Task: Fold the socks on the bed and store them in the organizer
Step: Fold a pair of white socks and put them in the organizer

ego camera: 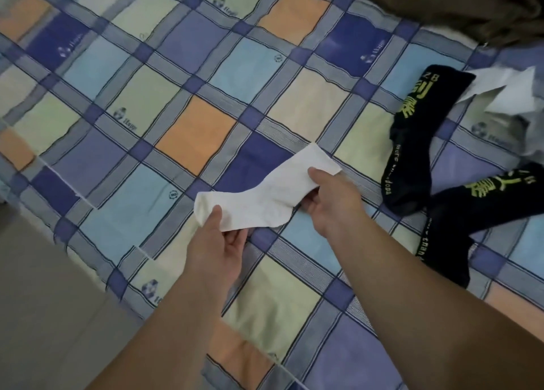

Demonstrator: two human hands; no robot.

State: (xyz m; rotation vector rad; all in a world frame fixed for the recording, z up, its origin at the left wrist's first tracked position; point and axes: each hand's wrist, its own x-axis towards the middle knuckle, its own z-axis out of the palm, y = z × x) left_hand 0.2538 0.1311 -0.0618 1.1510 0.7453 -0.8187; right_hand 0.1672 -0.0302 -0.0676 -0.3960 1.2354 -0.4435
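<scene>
Cut off or unclear: the second black sock [459, 227] runs under the first near its cuff and its foot end reaches toward the lower right; a grey-and-white fabric item [512, 101] at the right edge is only partly in frame, kind not determinable. Dark olive cloth [459, 4] fills the upper right corner, cropped by the frame. Lettering on both black socks is yellow-green, mostly unreadable. No organizer identifiable.

Hands: both forearms bare, reaching in from the bottom. Left hand [217, 242] pinches the toe end of a white sock [265, 195], thumb on top, fingers beneath. Right hand [329, 198] grips the same sock below its cuff, thumb over the fabric, fingers curled under. Sock is stretched between the two hands, running diagonally, cuff up-right; whether it is touching the sheet, cannot tell.

First black sock [412, 142] lies flat, right of the right hand, apart from it.

Surface: bed sheet [147, 95] in a plaid of blue, purple, pale green and orange squares with small printed logos. Beige floor [44, 301] at lower left beside the bed edge.
</scene>
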